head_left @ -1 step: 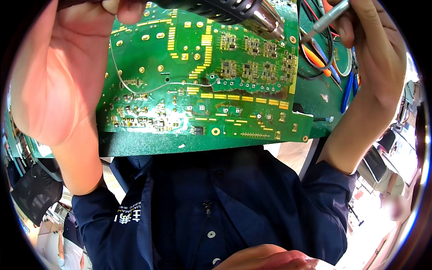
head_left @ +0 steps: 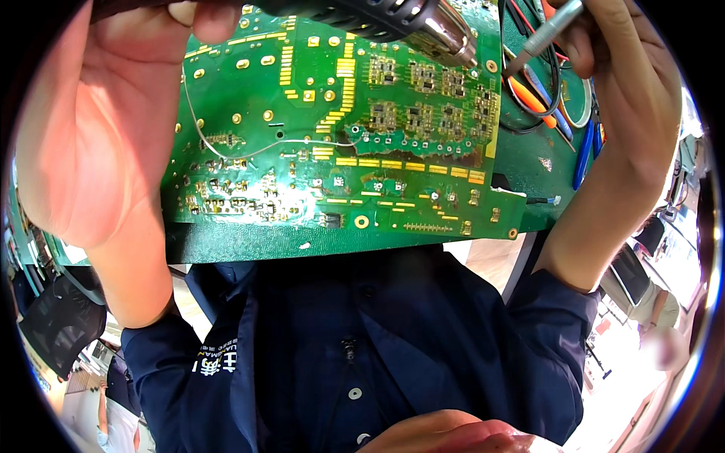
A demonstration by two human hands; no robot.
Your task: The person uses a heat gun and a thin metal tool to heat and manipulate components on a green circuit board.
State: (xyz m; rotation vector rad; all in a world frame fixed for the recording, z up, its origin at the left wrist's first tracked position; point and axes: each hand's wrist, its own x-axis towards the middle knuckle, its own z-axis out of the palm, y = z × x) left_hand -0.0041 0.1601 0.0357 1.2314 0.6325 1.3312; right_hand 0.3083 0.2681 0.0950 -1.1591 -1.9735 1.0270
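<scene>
A large green circuit board [head_left: 302, 90] lies before me, with gold pads and small parts. My left hand [head_left: 113, 113], palm showing, has its fingers curled at the upper edge around a heat gun [head_left: 377, 16], whose grip is mostly out of view. The gun's metal nozzle [head_left: 455, 41] points down and right, just over the board's right part. At the upper right my right hand [head_left: 619, 53] pinches a grey metal rod-shaped tool [head_left: 553, 29]; its brownish tip is beside the board's right edge. A thin silvery wire [head_left: 257, 151] curves across the board.
Right of the board lie a looped black cable [head_left: 555, 102], an orange-handled tool [head_left: 529, 97] and blue-handled pliers [head_left: 583, 155]. The green mat [head_left: 287, 243] shows along the table's near edge. A black chair [head_left: 64, 321] stands at the left; other people appear farther off.
The grey tool in my right hand has shifted very slightly left and down. The heat gun and board look almost unmoved.
</scene>
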